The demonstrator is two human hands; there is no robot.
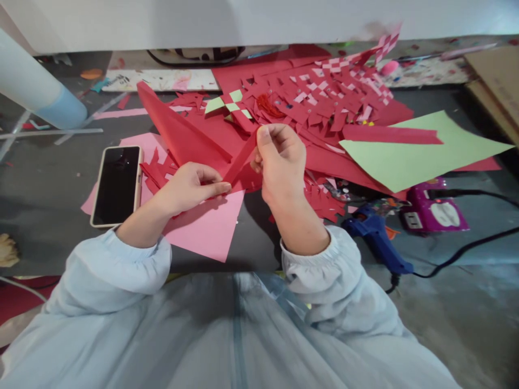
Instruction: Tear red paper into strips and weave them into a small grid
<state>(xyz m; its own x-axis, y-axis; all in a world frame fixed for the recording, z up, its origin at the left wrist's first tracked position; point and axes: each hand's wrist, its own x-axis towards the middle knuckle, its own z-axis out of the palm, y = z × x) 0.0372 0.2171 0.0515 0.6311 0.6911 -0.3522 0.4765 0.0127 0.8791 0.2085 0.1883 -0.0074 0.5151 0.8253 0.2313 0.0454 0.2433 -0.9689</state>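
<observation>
Between my hands a narrow red paper strip (242, 160) is stretched at a slant. My left hand (192, 186) pinches its lower end, thumb against fingers. At the upper end, my right hand (281, 156) grips the strip between thumb and forefinger, with the other fingers curled in. Beneath them lie a pink paper sheet (206, 232) and larger red paper (174, 121), one part of it folded up. Beyond my right hand spreads a heap of cut red paper pieces (320, 102), some woven with pink. A small green-and-red woven piece (234, 105) lies at its left side.
A phone (117, 186) rests left of my left hand. On the right are a light green sheet (417, 154) with a red strip (391, 134) on it, a blue glue gun (379, 237) and a purple power block (436, 208) with black cables. A white-and-blue cylinder (44, 86) stands at far left.
</observation>
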